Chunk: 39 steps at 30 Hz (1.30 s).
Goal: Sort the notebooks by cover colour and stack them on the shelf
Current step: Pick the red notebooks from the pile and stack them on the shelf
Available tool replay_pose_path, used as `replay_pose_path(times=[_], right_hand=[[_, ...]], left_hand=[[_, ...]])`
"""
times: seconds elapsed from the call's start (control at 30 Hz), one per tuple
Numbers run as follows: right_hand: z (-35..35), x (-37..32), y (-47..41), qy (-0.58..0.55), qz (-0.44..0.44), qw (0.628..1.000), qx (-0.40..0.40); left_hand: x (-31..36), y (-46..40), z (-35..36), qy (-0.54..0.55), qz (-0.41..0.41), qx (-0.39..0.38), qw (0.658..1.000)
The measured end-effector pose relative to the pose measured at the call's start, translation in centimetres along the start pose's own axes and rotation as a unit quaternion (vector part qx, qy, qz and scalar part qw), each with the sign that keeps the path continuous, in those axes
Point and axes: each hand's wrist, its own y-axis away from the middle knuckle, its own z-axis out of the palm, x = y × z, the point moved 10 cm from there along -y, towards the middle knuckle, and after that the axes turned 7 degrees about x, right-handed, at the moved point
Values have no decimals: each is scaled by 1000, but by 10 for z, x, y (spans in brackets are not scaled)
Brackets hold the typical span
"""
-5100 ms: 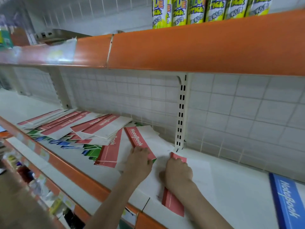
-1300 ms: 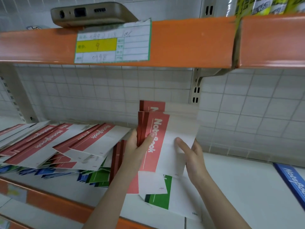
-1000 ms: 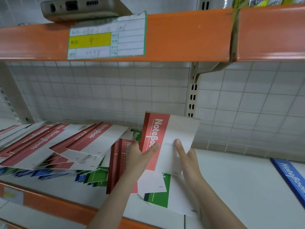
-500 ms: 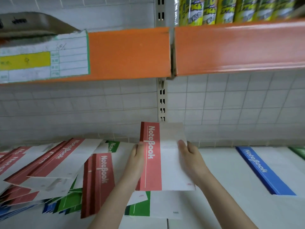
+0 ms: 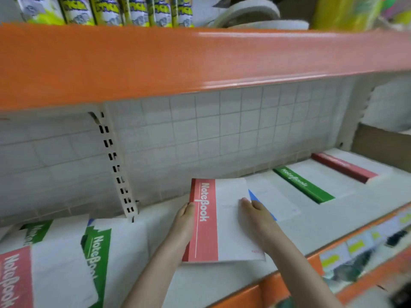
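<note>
A small stack of red-spined notebooks (image 5: 222,221) sits between my hands above the white shelf (image 5: 311,227). My left hand (image 5: 185,221) grips its red spine edge and my right hand (image 5: 258,221) holds its white right edge. Just behind my right hand lies a blue-spined notebook (image 5: 273,201), mostly hidden. Further right lie a green-spined stack (image 5: 304,185) and a red-spined stack (image 5: 344,167). At the lower left lie unsorted green-spined notebooks (image 5: 97,252) and a red-spined one (image 5: 15,278).
An orange upper shelf edge (image 5: 200,61) overhangs, with glue-stick packs (image 5: 124,12) and tape rolls (image 5: 251,14) on it. A slotted upright (image 5: 115,165) stands against the tiled back wall. A cardboard box (image 5: 382,145) is at the far right.
The view and my hands have swung right along the shelf, carrying the red notebooks away from the unsorted pile toward the blue, green and red stacks.
</note>
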Motion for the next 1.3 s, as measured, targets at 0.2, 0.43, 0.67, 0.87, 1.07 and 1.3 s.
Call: replay_pose_path(times=[0.2,0.43,0.67,0.87,1.07,1.3], right_hand=[[-96,20,-15,-8,2,998,60],[-226,51,-22,-1,30,988,154],[-359,98,-9,0,76,966,246],[-449,141,15,-42,102,941,319],[-511,161,33,-42,121,917,377],[-548,157,-12,-11,109,928,355]], left_hand=[[11,14,103,2,-9,-80,997],[27,44,234,-40,-9,-147,988],[41,116,371,-41,-6,-297,954],[40,174,463,-53,8,-369,928],[42,211,522,-83,6,-413,907],[68,193,566,-95,44,-393,913]])
